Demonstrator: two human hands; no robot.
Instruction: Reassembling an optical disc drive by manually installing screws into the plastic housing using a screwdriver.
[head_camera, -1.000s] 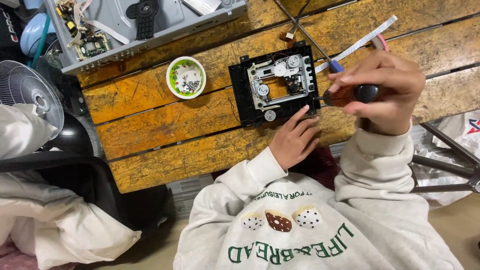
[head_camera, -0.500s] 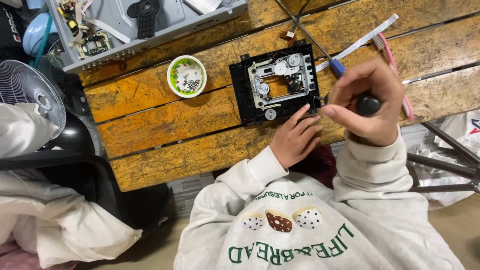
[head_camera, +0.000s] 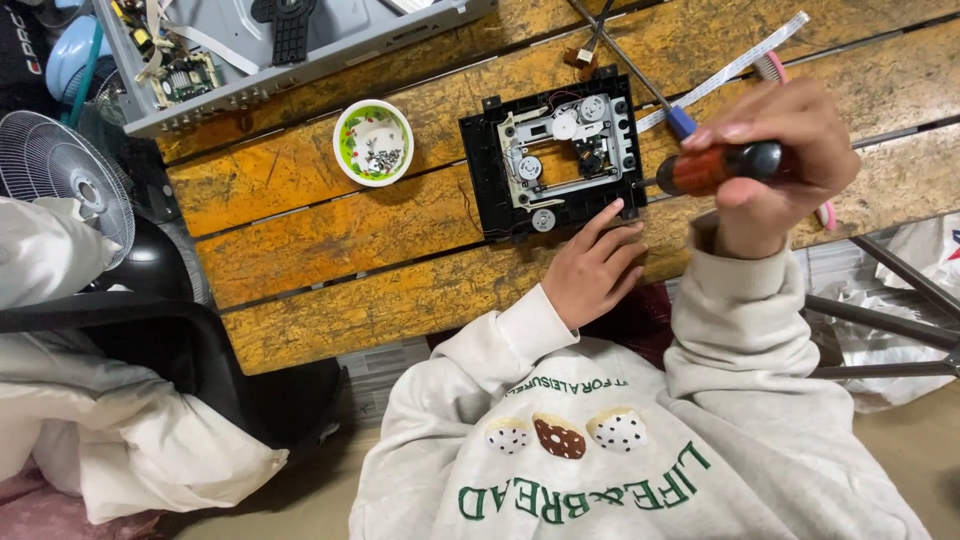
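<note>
Black-framed disc drive mechanism (head_camera: 555, 160), steel works exposed, lies on worn orange planks (head_camera: 330, 230); right hand (head_camera: 775, 150) grips screwdriver (head_camera: 715, 167), left hand (head_camera: 592, 272) open-fingered against it.

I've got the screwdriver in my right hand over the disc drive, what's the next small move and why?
Probably lower the screwdriver tip onto a screw at the right edge of the black disc drive. The right hand holds it level, its tip just beside that edge, while the left hand already steadies the drive's near edge on the wooden table.
</note>
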